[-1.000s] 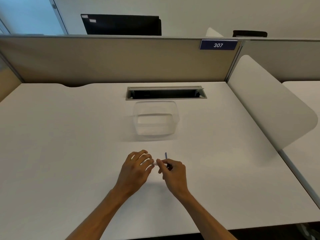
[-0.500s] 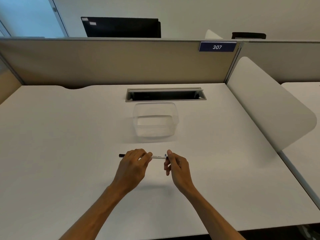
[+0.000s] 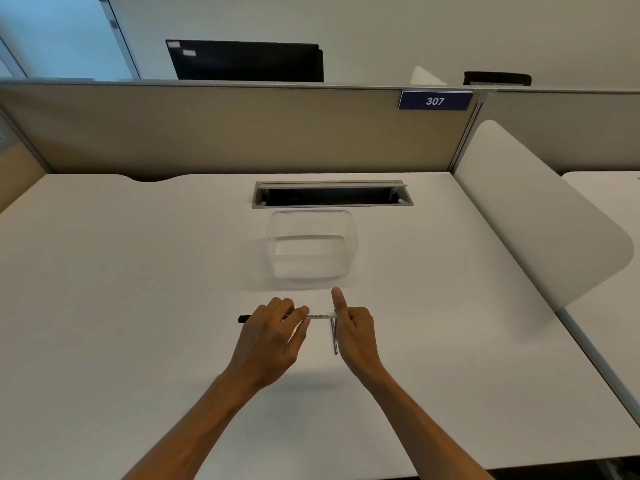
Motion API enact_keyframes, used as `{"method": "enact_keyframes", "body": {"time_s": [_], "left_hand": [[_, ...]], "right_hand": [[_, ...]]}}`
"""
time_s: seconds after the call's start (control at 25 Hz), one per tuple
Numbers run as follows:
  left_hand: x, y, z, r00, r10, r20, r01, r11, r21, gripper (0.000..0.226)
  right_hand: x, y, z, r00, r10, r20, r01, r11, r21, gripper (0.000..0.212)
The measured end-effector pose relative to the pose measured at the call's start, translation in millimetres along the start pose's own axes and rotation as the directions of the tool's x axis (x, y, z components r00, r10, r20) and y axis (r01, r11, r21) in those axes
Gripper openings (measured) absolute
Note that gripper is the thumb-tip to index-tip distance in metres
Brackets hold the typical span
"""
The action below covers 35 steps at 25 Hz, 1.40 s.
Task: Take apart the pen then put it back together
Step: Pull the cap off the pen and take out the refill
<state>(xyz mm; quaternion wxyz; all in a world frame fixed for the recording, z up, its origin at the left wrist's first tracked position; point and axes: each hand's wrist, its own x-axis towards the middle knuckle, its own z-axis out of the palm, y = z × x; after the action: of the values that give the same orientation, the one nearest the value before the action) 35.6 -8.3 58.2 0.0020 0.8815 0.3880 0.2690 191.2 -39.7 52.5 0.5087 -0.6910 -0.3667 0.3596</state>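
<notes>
Both hands (image 3: 313, 327) grip the pen (image 3: 320, 316) (level) near the table (image 3: 121, 306) front edge.

A white desk (image 3: 138, 306) with a smooth matte top carries the scene. A clear plastic container (image 3: 311, 249) stands on it toward the back, just in front of a rectangular cable slot (image 3: 332, 195) set into the surface. Nearer the front edge, a thin grey rod (image 3: 335, 339) appears to lie on the desktop.

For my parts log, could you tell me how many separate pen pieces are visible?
2: the pen body, held level by the left hand, and a thin rod in the right hand. Others may be hidden.
</notes>
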Motion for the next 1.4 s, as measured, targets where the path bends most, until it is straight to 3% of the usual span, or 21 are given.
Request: {"method": "enact_keyframes", "body": {"time_s": [0.24, 0.44, 0.56, 0.76, 0.88, 1.0, 1.12, 1.28, 1.4], "left_hand": [[6.1, -1.1, -5.0, 1.0, 0.03, -0.009, -0.03, 1.0, 0.004, 0.038], [10.2, -6.5, -9.4, 0.994, 0.103, 0.023, -0.102, 0.995, -0.018, 0.03], [15.6, -10.9, -14.2, 0.993, 0.104, 0.064, -0.097, 0.99, -0.105, 0.033], [34.4, -14.9, -33.2, 0.959, 0.005, 0.284, 0.093, 0.939, -0.331, 0.034], [47.8, -12.7, -45.9, 0.903, -0.008, 0.43, 0.26, 0.806, -0.532, 0.021], [59.5, -10.5, -59.8, 0.811, 0.045, 0.584, 0.408, 0.672, -0.618, 0.026], [65.5, -7.6, -66.4, 0.745, 0.092, 0.661, 0.459, 0.649, -0.607, 0.035], [64.7, -8.4, -59.6, 0.862, 0.006, 0.506, 0.309, 0.785, -0.536, 0.028], [61.1, -6.5, -58.3, 0.899, 0.016, 0.438, 0.167, 0.912, -0.375, 0.024]], "right_hand": [[2.1, -2.0, 2.6, 1.0, -0.019, -0.007, 0.019, 1.0, 0.018, 0.061], [3.3, -4.2, 1.6, 0.997, -0.075, 0.009, 0.074, 0.996, 0.053, 0.061], [3.2, -7.5, 0.5, 0.993, -0.115, 0.004, 0.114, 0.991, 0.069, 0.061], [5.1, -17.9, -4.2, 0.978, -0.205, 0.025, 0.203, 0.975, 0.088, 0.067], [5.7, -23.5, -8.3, 0.955, -0.295, 0.009, 0.293, 0.953, 0.08, 0.064], [7.0, -30.0, -11.7, 0.867, -0.498, -0.024, 0.499, 0.867, 0.01, 0.06], [9.7, -33.3, -15.0, 0.789, -0.614, -0.032, 0.612, 0.789, -0.059, 0.06], [6.5, -34.1, -13.9, 0.906, -0.423, -0.033, 0.424, 0.905, 0.025, 0.064], [5.4, -38.0, -12.4, 0.979, -0.206, 0.001, 0.204, 0.969, 0.14, 0.062]]}}
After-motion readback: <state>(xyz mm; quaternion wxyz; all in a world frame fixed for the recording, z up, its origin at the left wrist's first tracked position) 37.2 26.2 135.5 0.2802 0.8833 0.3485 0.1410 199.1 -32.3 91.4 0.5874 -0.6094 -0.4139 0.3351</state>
